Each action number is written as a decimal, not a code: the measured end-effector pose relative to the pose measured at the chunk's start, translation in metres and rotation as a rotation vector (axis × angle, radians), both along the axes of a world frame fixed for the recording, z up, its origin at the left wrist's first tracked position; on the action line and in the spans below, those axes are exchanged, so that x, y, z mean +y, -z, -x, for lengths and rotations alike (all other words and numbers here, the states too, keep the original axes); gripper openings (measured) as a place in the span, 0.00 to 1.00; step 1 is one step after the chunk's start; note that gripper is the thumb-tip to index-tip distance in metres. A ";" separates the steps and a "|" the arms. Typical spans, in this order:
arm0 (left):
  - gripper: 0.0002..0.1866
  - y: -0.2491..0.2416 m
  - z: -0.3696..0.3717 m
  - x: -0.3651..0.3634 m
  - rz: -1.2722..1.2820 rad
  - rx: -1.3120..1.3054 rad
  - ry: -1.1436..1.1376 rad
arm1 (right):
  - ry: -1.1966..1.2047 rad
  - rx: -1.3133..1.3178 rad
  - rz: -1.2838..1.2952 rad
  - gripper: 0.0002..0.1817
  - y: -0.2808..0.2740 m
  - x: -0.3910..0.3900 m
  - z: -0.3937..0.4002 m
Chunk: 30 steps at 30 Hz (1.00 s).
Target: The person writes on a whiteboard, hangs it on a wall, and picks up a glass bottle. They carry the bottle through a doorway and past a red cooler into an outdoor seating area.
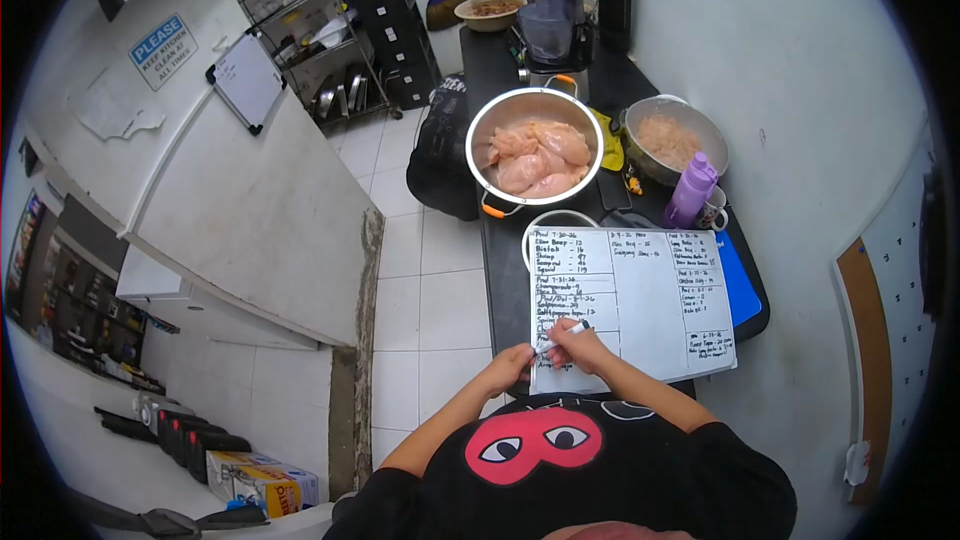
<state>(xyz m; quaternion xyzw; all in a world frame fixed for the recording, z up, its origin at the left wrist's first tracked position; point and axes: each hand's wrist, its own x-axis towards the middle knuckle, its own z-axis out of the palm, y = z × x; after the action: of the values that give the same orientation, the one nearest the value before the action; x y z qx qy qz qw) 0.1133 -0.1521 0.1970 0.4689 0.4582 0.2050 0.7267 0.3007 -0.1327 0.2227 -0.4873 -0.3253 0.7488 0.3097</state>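
Observation:
A whiteboard (650, 310) covered in handwritten lists in dark ink lies tilted over the near end of the black table, close to my body. My right hand (582, 350) rests on its lower left part, fingers closed round a white marker (547, 346) with a dark end. At the board's left edge, my left hand (511, 366) has its fingers bent and pinched on the border, close to the marker's tip. Behind the board, a metal pot (473, 155) with orange handle grips holds raw chicken pieces (535, 160). A bowl rim (535, 230) shows partly under the board.
Right of the pot stand a metal bowl (715, 155) of pale shredded food, a purple bottle (692, 190) and a mug (714, 210). A blue board (738, 280) sticks out beneath the whiteboard. A food processor (548, 30) and a beige basin (462, 12) are farther back.

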 end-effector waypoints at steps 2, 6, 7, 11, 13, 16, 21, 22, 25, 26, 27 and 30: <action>0.14 -0.003 -0.001 -0.001 -0.003 -0.001 -0.002 | 0.013 0.001 0.004 0.09 -0.003 -0.003 0.001; 0.13 0.002 -0.003 0.002 0.002 -0.026 -0.033 | 0.053 0.008 -0.010 0.09 -0.005 -0.006 0.003; 0.13 0.003 -0.003 0.001 0.001 -0.027 -0.039 | 0.063 0.011 -0.019 0.09 -0.006 -0.009 0.004; 0.13 0.000 -0.006 0.001 -0.013 -0.066 -0.069 | 0.098 0.038 -0.055 0.09 -0.005 -0.014 0.005; 0.13 0.003 -0.005 0.000 -0.045 -0.050 -0.062 | 0.116 0.068 -0.049 0.09 -0.005 -0.016 0.005; 0.12 -0.002 -0.005 0.001 -0.186 0.079 0.011 | 0.140 0.091 -0.055 0.09 -0.002 -0.019 0.006; 0.12 -0.012 -0.004 0.001 -0.136 0.112 0.005 | 0.114 0.016 -0.097 0.09 -0.011 -0.019 0.005; 0.13 -0.016 -0.003 0.001 -0.124 0.104 0.005 | 0.120 0.042 -0.078 0.09 -0.012 -0.019 0.005; 0.15 -0.021 -0.001 -0.002 -0.072 0.060 -0.024 | 0.144 0.137 -0.007 0.08 -0.009 -0.020 0.003; 0.16 -0.021 0.000 -0.002 -0.049 0.034 -0.050 | 0.159 0.183 0.019 0.08 -0.006 -0.020 0.001; 0.17 -0.022 0.000 -0.003 -0.026 0.008 -0.075 | 0.174 0.229 0.045 0.08 -0.004 -0.019 -0.001; 0.21 -0.011 -0.001 -0.006 0.028 -0.070 -0.257 | 0.194 0.278 0.026 0.07 -0.004 -0.018 -0.011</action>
<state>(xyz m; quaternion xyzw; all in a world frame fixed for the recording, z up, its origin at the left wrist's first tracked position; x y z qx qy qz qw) 0.1145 -0.1585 0.2084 0.3886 0.4918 0.3063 0.7165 0.3121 -0.1509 0.2271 -0.4120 -0.2210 0.7799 0.4161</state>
